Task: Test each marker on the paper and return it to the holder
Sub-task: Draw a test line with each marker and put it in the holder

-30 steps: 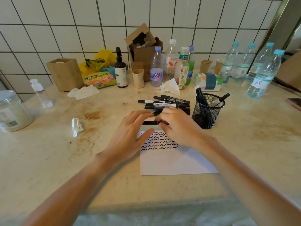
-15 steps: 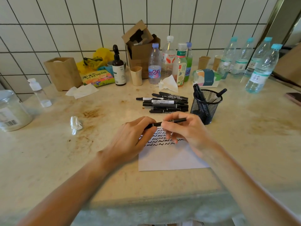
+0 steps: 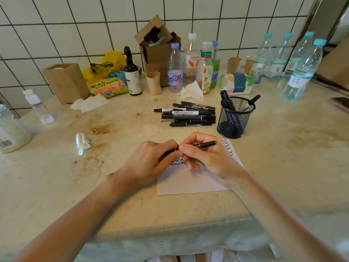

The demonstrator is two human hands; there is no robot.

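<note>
A thin black marker (image 3: 206, 144) lies level between both hands, just above the white paper (image 3: 192, 181). My left hand (image 3: 151, 163) grips its left end and my right hand (image 3: 205, 156) pinches its middle; the right end sticks out past my fingers. Black squiggles show on the paper at its top right and under my fingers. Several black markers (image 3: 188, 115) lie in a pile behind the paper. The black mesh holder (image 3: 235, 120) stands to the right of the pile with a few markers in it.
Bottles (image 3: 302, 72), paper cups (image 3: 154, 83), a cardboard box (image 3: 158, 52), a tissue pack (image 3: 237, 83) and a pump bottle (image 3: 132, 72) line the tiled wall. A crumpled tissue (image 3: 82, 142) lies left of the hands. A jar (image 3: 11, 133) stands far left. The counter's front edge is close.
Both hands lifted one marker from the pile's front edge and drew it back over the paper. The camera view shifted a little.
</note>
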